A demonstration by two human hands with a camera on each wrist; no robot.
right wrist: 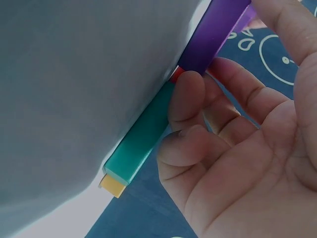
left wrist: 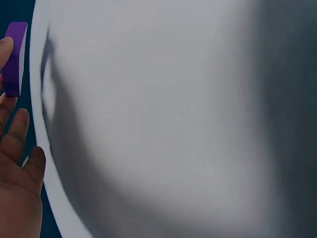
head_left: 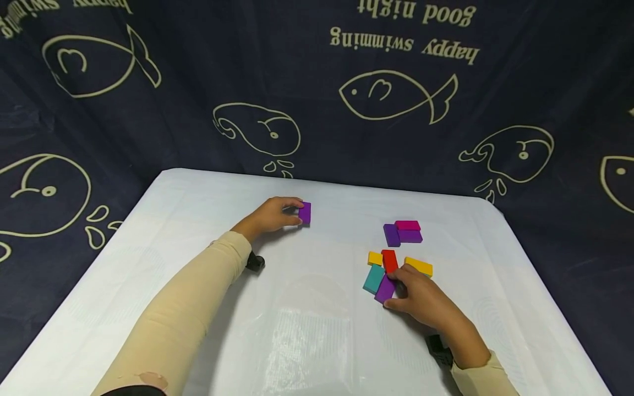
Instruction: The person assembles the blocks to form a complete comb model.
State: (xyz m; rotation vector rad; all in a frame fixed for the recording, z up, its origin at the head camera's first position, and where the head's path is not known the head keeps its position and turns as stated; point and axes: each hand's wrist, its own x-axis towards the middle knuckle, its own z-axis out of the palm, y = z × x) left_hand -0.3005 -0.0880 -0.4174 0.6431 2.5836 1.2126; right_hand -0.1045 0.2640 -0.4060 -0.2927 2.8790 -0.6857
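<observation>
Toward the back of the table, my left hand (head_left: 271, 214) pinches a small purple block (head_left: 305, 213) between thumb and fingers. The left wrist view shows that purple block (left wrist: 16, 59) at its left edge, in the fingertips. My right hand (head_left: 425, 298) is at the right-hand group of blocks, its thumb and a finger gripping the ends of another purple block (head_left: 385, 289). Beside this block lie a teal block (head_left: 373, 279) and a red block (head_left: 389, 261). In the right wrist view, curled fingers are close to the teal block (right wrist: 141, 136), below the purple block (right wrist: 213, 37).
A small yellow block (head_left: 375, 258) lies left of the red one. A longer yellow block (head_left: 419, 266), with a bit of teal under its edge, lies behind the right hand. Farther back, a dark purple block (head_left: 392, 235) touches a magenta block (head_left: 408, 225) and a purple one (head_left: 410, 236).
</observation>
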